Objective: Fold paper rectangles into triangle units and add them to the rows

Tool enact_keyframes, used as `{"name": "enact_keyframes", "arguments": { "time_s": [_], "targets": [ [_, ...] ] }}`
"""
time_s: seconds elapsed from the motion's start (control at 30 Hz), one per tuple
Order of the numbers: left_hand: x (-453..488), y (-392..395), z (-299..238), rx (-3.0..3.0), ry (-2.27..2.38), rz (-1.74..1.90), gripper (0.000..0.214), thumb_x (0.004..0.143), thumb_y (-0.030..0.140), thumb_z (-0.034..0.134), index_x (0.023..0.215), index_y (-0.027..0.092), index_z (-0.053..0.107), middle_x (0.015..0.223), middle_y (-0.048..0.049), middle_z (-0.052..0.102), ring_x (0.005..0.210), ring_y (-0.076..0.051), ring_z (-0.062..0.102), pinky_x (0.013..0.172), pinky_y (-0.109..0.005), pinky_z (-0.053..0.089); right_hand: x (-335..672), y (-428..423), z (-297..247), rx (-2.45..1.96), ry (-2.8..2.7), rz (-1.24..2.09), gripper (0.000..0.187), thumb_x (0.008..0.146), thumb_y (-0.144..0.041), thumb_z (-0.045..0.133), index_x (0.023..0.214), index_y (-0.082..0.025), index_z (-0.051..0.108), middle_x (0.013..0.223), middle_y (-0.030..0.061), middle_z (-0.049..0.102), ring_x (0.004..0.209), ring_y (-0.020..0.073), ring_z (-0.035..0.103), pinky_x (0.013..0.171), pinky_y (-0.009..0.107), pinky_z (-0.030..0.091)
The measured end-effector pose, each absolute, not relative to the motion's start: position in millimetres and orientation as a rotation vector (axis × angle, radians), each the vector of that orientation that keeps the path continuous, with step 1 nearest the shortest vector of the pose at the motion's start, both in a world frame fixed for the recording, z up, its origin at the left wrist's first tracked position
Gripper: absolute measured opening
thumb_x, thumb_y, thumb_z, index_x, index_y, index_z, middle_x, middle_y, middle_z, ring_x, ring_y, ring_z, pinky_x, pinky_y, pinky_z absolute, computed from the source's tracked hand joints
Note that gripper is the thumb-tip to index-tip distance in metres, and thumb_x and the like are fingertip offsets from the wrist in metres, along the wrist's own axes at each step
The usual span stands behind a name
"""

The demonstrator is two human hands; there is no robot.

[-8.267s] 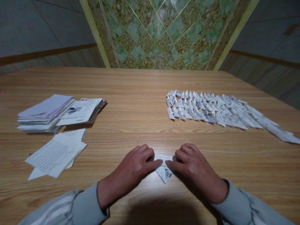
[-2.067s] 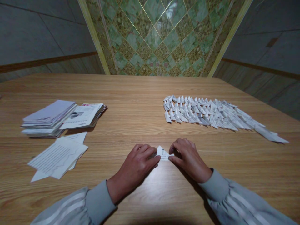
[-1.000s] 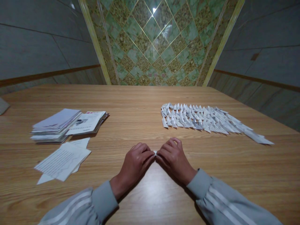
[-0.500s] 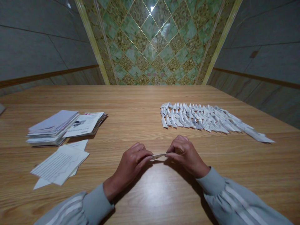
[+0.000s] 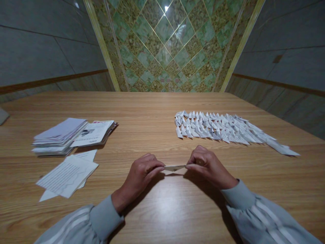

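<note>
Head camera view: the left hand [image 5: 141, 176] and the right hand [image 5: 210, 167] each pinch one end of a small folded paper [image 5: 175, 168] between thumb and fingers. It is between them, close to the smooth wood-grain table [image 5: 166, 213]; its long axis runs left to right. On the left lie flat stacked sheets [image 5: 61, 130] and printed loose pages [image 5: 67, 174]; on the right, pointed paper pieces [image 5: 210, 127] form tight rows.

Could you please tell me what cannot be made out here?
In the head view:
Folded paper: ends hidden by the left hand and right hand.
Loose sheet: print too small to read.
Pale object: cut off by the left edge.
Folded pieces: overlap hides their number.
</note>
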State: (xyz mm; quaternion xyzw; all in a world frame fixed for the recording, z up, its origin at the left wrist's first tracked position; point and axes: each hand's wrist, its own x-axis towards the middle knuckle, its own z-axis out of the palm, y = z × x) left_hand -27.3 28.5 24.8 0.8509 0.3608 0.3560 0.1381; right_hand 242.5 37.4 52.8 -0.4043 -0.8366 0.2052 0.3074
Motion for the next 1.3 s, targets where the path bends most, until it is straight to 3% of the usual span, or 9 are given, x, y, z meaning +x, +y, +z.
{"name": "enact_keyframes", "arguments": {
  "time_s": [0.1,0.17,0.27,0.33,0.57,0.7,0.87,1.03,1.3],
  "targets": [
    [-28,29,24,2.488,1.026,1.006,0.026,0.099,0.028,0.054,0.086,0.015,0.073,0.072,-0.0042,0.065,0.068,-0.017,0.058,0.061,-0.026,0.041,243,36,54,-1.085,-2.257,0.559,0.016,0.084,-0.016,0.073,0.071,-0.017,0.063,0.072,0.002,0.064,0.077,0.019,0.055,0.071,0.031,0.039],
    [-26,28,23,2.525,0.994,1.004,0.026,0.099,0.027,0.054,0.086,0.015,0.072,0.071,-0.0044,0.063,0.067,-0.017,0.057,0.061,-0.026,0.04,239,33,53,-1.059,-2.301,0.533,0.008,0.083,-0.018,0.074,0.083,-0.018,0.066,0.082,0.0032,0.067,0.084,0.0203,0.056,0.076,0.033,0.039],
    [-22,25,23,2.579,0.929,1.006,0.024,0.098,0.027,0.055,0.086,0.015,0.072,0.069,-0.0041,0.062,0.066,-0.017,0.056,0.06,-0.026,0.039,228,27,49,-0.983,-2.365,0.48,0.027,0.082,-0.027,0.078,0.105,-0.019,0.066,0.097,0.0053,0.068,0.092,0.0222,0.055,0.08,0.035,0.038],
    [-21,24,24,2.606,0.894,1.003,0.023,0.097,0.027,0.056,0.086,0.015,0.072,0.068,-0.0039,0.061,0.066,-0.016,0.055,0.058,-0.026,0.037,220,23,45,-0.944,-2.415,0.443,0.006,0.09,-0.025,0.069,0.092,-0.019,0.068,0.084,0.0032,0.067,0.085,0.0202,0.055,0.078,0.034,0.037],
    [-26,28,30,2.463,0.948,1.003,0.017,0.096,0.023,0.059,0.087,0.017,0.072,0.073,-0.0036,0.065,0.07,-0.016,0.058,0.063,-0.026,0.041,216,21,42,-0.973,-2.344,0.405,0.013,0.091,-0.016,0.065,0.078,-0.016,0.062,0.074,0.0028,0.062,0.075,0.0177,0.052,0.068,0.029,0.035],
    [-24,26,30,2.29,1.03,1.023,0.014,0.094,0.022,0.06,0.085,0.019,0.071,0.076,-0.0026,0.065,0.072,-0.017,0.06,0.066,-0.026,0.043,212,17,40,-1.014,-2.35,0.489,0.01,0.087,-0.011,0.063,0.08,-0.017,0.06,0.075,0.0019,0.061,0.072,0.0167,0.053,0.064,0.027,0.035],
    [-14,14,27,1.792,1.261,1.183,0.007,0.091,0.022,0.061,0.096,0.019,0.065,0.084,-0.0023,0.067,0.075,-0.017,0.063,0.068,-0.027,0.047,203,14,34,-1.1,-2.14,0.448,0.013,0.079,-0.004,0.059,0.078,-0.017,0.055,0.071,0.0002,0.055,0.066,0.0148,0.051,0.06,0.025,0.034],
    [2,-2,27,1.589,0.978,0.997,0.007,0.09,0.022,0.062,0.095,0.019,0.066,0.099,-0.005,0.068,0.09,-0.019,0.065,0.08,-0.029,0.049,195,10,31,-1.093,-1.983,0.485,0.012,0.081,-0.006,0.057,0.082,-0.018,0.053,0.073,-0.0007,0.055,0.065,0.0132,0.052,0.059,0.023,0.036],
    [13,-1,23,1.149,0.819,1.031,0.014,0.082,0.023,0.072,0.088,0.019,0.06,0.086,-0.0011,0.064,0.082,-0.016,0.063,0.076,-0.027,0.048,188,2,26,-0.983,-2.087,0.664,0.017,0.085,-0.012,0.058,0.1,-0.02,0.054,0.086,0.0012,0.058,0.077,0.0157,0.055,0.068,0.025,0.041]
  ]
}}
